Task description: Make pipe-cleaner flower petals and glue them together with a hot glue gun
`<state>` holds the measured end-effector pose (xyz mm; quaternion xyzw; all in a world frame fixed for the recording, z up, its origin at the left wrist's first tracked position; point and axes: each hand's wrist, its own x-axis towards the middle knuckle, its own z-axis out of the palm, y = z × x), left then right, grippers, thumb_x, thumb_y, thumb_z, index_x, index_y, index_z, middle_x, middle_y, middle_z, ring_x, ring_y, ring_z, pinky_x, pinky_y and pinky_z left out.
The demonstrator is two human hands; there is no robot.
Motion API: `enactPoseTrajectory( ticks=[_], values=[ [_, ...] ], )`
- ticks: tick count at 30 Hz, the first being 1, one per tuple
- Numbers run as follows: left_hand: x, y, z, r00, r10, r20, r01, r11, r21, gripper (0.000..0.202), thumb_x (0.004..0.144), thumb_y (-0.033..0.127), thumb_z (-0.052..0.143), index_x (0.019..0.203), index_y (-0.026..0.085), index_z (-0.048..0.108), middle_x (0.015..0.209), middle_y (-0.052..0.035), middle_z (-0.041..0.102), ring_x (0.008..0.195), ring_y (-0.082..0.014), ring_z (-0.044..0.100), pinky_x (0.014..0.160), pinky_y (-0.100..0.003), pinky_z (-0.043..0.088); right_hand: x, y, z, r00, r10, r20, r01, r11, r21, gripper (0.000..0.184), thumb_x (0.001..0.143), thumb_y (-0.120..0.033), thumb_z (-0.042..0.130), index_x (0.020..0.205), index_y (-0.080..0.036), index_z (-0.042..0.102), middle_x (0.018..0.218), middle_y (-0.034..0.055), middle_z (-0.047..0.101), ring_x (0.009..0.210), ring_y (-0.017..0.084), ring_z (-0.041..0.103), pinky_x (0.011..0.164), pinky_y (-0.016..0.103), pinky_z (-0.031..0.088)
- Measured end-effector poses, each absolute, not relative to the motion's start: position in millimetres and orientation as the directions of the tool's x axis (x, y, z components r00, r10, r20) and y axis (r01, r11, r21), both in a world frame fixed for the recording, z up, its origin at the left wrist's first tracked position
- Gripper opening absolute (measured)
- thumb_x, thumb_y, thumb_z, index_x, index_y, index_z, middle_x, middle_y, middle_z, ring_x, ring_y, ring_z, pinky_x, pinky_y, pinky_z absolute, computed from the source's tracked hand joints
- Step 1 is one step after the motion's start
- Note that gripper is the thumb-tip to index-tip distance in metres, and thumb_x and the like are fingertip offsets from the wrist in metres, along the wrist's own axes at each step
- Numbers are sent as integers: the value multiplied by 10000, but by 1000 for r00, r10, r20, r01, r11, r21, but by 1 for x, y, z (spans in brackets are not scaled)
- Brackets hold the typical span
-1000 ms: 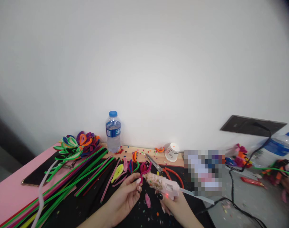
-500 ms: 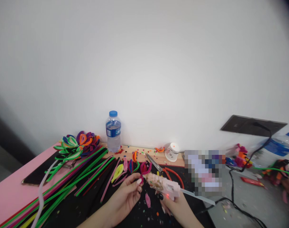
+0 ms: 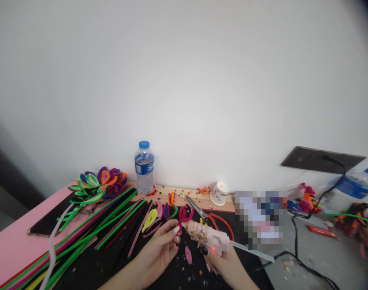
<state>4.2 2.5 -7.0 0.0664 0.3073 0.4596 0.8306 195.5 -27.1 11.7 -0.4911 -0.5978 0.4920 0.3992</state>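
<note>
Between the thumb and fingers of my left hand (image 3: 162, 247) is a magenta pipe cleaner piece (image 3: 185, 219), bent into loops. My right hand (image 3: 222, 262) is wrapped round a pink hot glue gun (image 3: 208, 237) with a red light lit and a glue stick (image 3: 252, 249) out of its back. The gun's nozzle is right at the magenta piece; whether they touch I cannot tell. Just beyond my left hand lie a yellow looped pipe cleaner (image 3: 150, 219) and several other coloured ones. A small pink petal shape (image 3: 188, 255) rests on the black mat between my hands.
Orange-handled scissors (image 3: 222, 225) lie open-bladed behind the glue gun. A white paper cup (image 3: 218, 194) and a water bottle (image 3: 145, 169) stand by the wall. Long pipe cleaners (image 3: 90, 233) and a finished-looking flower bunch (image 3: 99, 183) are left. A black cable (image 3: 295, 237) runs at right.
The magenta piece has shifted very slightly in my left fingers, and the glue gun's tip has moved a touch to the left. Everything else looks the same.
</note>
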Motion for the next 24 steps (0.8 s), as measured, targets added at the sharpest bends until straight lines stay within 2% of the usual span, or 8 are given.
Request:
enactPoseTrajectory(
  ticks=[6, 12, 15, 24],
  values=[
    [4, 3, -8, 387, 797, -464, -708, 579, 404, 257, 725, 43, 683, 927, 164, 580, 678, 31, 578, 515, -54, 555, 485, -147, 455, 196, -28, 1, -132, 989, -73, 184, -48, -982, 420, 675, -558, 613, 759, -147, 626, 410, -51, 431, 356, 97, 383, 368, 219, 380],
    [3, 4, -13, 394, 798, -457, -703, 582, 410, 324, 685, 96, 738, 948, 187, 572, 656, 68, 521, 480, -30, 496, 463, -148, 403, 199, -28, -11, -98, 992, -76, 183, -57, -981, 441, 655, -563, 628, 771, -138, 629, 438, -30, 468, 394, 120, 440, 391, 234, 412],
    [4, 4, -12, 397, 799, -452, -705, 581, 406, 332, 668, 103, 754, 935, 185, 573, 656, 70, 516, 474, -26, 484, 458, -147, 395, 200, -28, -11, -120, 990, -76, 189, -52, -981, 442, 662, -563, 622, 777, -136, 629, 444, -33, 470, 386, 108, 424, 389, 227, 406],
    [2, 3, -9, 386, 801, -457, -709, 575, 409, 275, 716, 91, 709, 936, 173, 568, 655, 64, 508, 466, -23, 472, 447, -141, 391, 203, -28, -14, -161, 983, -91, 198, -58, -978, 511, 685, -547, 610, 957, -115, 625, 426, -54, 452, 334, 76, 333, 347, 203, 340]
  ],
)
